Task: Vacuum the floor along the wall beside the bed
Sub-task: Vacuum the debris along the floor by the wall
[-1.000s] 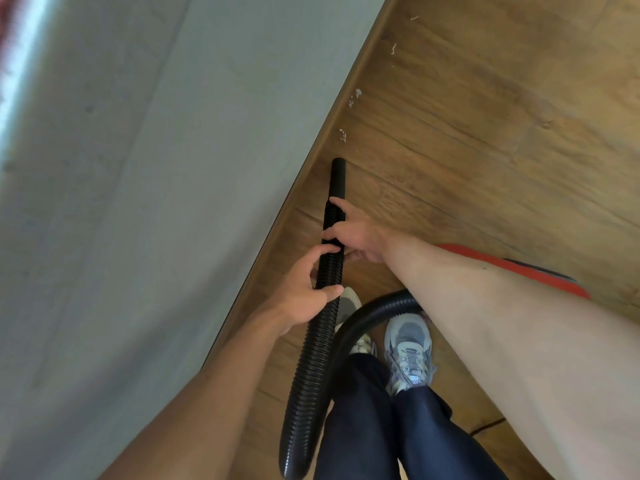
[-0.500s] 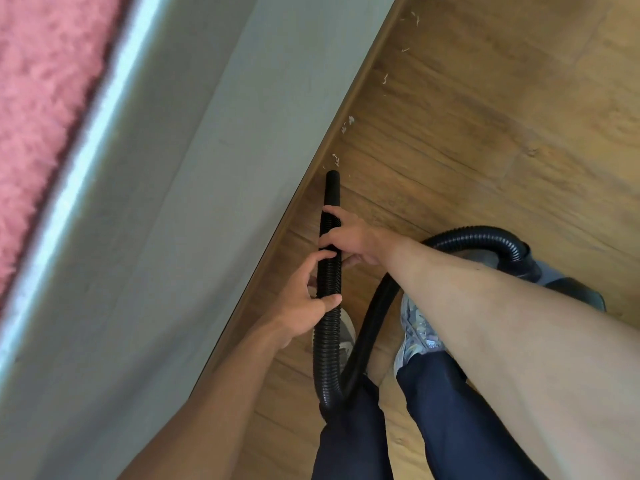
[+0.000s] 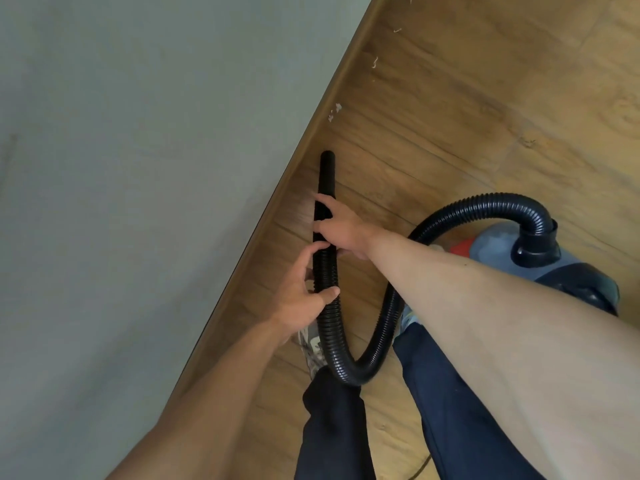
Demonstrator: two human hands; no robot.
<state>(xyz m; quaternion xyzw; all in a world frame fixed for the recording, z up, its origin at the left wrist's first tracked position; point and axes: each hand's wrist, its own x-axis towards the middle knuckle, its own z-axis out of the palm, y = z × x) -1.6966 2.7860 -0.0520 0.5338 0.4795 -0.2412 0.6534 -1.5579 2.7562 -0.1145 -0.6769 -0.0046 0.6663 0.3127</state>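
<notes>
A black ribbed vacuum hose (image 3: pixel 381 327) loops from the grey and red vacuum body (image 3: pixel 502 251) on the right down past my legs and up to a smooth black nozzle (image 3: pixel 327 174). The nozzle tip points at the wooden floor (image 3: pixel 467 116) close to the skirting board (image 3: pixel 311 133) of the grey wall (image 3: pixel 138 168). My right hand (image 3: pixel 341 230) grips the nozzle's lower end. My left hand (image 3: pixel 304 296) holds the ribbed hose just below it. Small white scraps (image 3: pixel 335 110) lie on the floor ahead of the nozzle, by the skirting.
More white scraps (image 3: pixel 374 63) lie farther along the skirting board. My two legs in dark trousers (image 3: pixel 450 410) and grey shoes (image 3: pixel 311 344) stand between the wall and the vacuum body. Open wooden floor stretches to the upper right.
The view has swung right, so the pink bed cover is out of sight and the vacuum body shows. The nozzle has advanced along the skirting, past one scrap. Both hands keep their grip.
</notes>
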